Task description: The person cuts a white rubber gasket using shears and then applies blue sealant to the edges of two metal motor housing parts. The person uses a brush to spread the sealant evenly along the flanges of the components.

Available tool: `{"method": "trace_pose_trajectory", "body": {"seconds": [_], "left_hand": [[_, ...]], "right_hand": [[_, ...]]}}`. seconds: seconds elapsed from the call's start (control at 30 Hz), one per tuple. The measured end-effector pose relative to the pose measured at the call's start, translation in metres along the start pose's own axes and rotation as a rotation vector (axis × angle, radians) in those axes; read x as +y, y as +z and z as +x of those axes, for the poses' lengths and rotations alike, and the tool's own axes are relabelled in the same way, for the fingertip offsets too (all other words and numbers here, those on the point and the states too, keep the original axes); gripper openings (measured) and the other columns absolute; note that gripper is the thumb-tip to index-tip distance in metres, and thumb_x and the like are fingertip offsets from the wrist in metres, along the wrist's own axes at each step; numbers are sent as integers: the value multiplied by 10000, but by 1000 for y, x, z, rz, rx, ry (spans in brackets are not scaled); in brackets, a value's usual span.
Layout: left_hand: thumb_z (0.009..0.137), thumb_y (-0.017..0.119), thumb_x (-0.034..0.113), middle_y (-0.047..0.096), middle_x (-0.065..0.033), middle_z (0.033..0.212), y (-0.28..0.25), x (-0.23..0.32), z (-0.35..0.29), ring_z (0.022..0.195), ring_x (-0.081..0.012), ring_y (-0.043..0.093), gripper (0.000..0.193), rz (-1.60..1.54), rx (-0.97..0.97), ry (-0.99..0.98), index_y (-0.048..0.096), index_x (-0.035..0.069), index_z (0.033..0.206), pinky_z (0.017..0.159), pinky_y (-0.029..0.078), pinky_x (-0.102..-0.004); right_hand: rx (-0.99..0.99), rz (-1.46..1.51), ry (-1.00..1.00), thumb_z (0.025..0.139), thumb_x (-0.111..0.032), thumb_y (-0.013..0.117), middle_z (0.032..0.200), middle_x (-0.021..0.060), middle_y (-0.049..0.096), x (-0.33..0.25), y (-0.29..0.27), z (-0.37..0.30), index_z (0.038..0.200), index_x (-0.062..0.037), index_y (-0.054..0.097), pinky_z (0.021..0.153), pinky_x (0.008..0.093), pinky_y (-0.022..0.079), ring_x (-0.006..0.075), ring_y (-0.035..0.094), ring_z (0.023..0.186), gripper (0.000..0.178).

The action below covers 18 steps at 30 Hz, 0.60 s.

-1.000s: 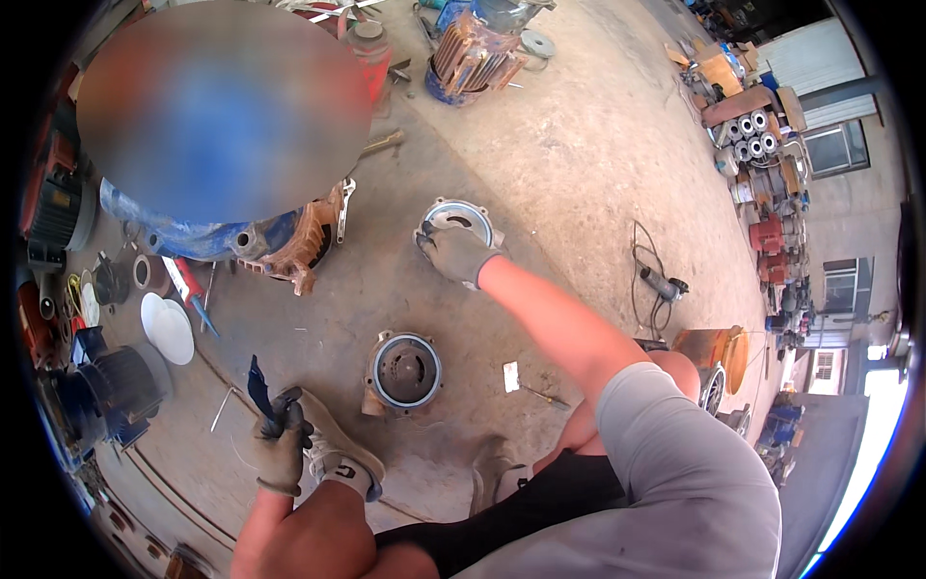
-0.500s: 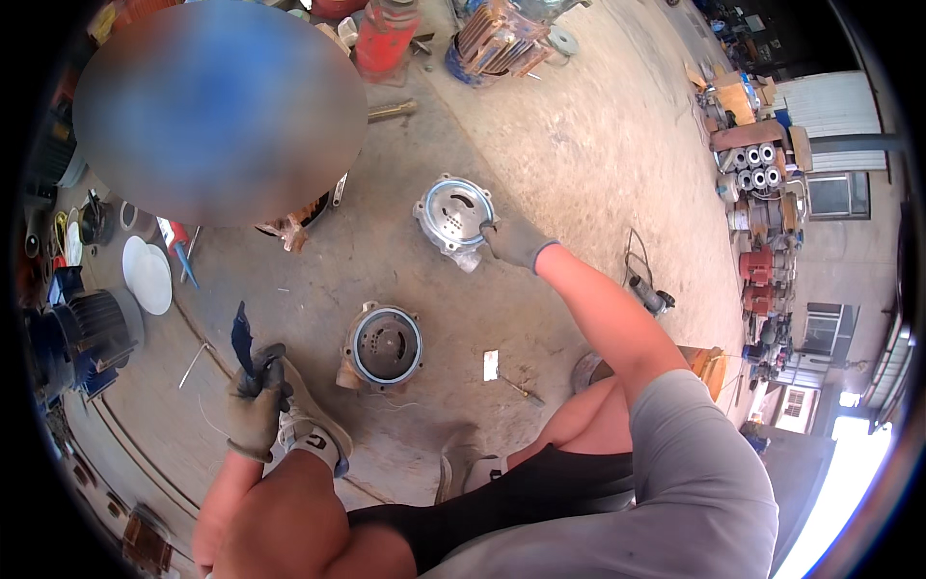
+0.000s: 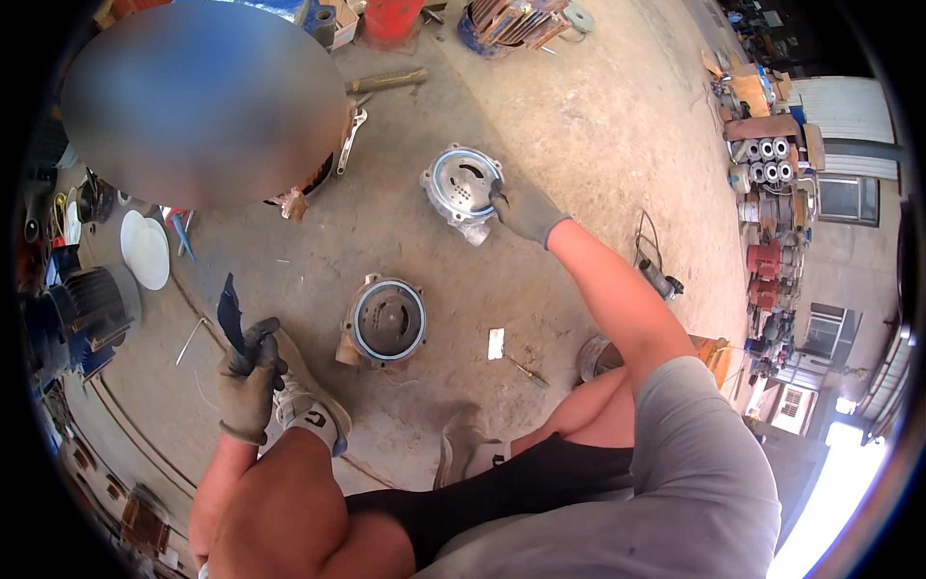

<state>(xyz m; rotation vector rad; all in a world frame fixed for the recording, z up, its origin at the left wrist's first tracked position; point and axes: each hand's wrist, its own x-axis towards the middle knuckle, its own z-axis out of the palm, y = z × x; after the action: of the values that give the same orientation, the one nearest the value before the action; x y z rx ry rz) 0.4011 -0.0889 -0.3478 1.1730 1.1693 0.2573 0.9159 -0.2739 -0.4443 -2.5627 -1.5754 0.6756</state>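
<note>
My right hand (image 3: pixel 526 212), in a grey glove, reaches far forward and grips the right rim of a silvery round metal housing (image 3: pixel 461 185). That housing has a blue ring round its face, slots, small holes and bolt lugs. Nearer to me a second, darker round housing (image 3: pixel 389 321) with a similar blue ring lies face up on the floor, untouched. My left hand (image 3: pixel 249 381), gloved too, is closed around a dark blue rag (image 3: pixel 230 314) beside my left shoe. The rag's end sticks up out of the fingers.
A large blurred patch hides the upper left. Near it lie an adjustable wrench (image 3: pixel 351 141), a wooden handle (image 3: pixel 386 80) and white discs (image 3: pixel 146 249). A screwdriver (image 3: pixel 528 373) and a white card (image 3: pixel 496 344) lie ahead of my feet. A power tool (image 3: pixel 660 281) rests right; a blue motor (image 3: pixel 82 318) stands left.
The whole view has shifted a little, so things on the floor appear higher and more of the wrench shows. Both hands keep their holds on the housing and the rag.
</note>
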Motion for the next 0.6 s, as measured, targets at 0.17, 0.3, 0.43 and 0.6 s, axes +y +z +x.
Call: {"method": "trace_pose_trajectory", "body": {"seconds": [0.17,0.3,0.43,0.6], "left_hand": [[1089,688,192,697,-26,796,-1,4,-1,656,-67,617,310,0,-1,-3,734,14,1339,578,473,-225],[1089,691,196,709,-33,809,2,7,-1,650,-68,616,303,-15,-4,8,742,16,1327,576,474,-226],[1092,688,203,703,-28,806,5,10,3,647,-65,609,300,-21,-5,10,744,25,1327,576,476,-228],[1090,695,216,694,-12,802,-3,4,1,653,-61,602,303,-16,-37,4,744,46,1336,580,476,-229]], "right_hand": [[-212,-23,-26,1093,-357,506,1220,300,732,-12,-11,-29,1248,-13,738,959,538,561,448,722,1085,443],[-201,-129,-252,1083,-362,526,1232,231,750,-6,-9,-32,1238,-62,756,934,528,572,411,728,1085,408],[-213,-175,-365,1076,-379,527,1229,180,764,-4,-2,-29,1231,-89,760,932,516,578,394,736,1071,404],[-321,-131,-265,1076,-409,510,1184,203,775,-61,-21,2,1368,-75,690,954,520,572,391,750,1052,479]]}}
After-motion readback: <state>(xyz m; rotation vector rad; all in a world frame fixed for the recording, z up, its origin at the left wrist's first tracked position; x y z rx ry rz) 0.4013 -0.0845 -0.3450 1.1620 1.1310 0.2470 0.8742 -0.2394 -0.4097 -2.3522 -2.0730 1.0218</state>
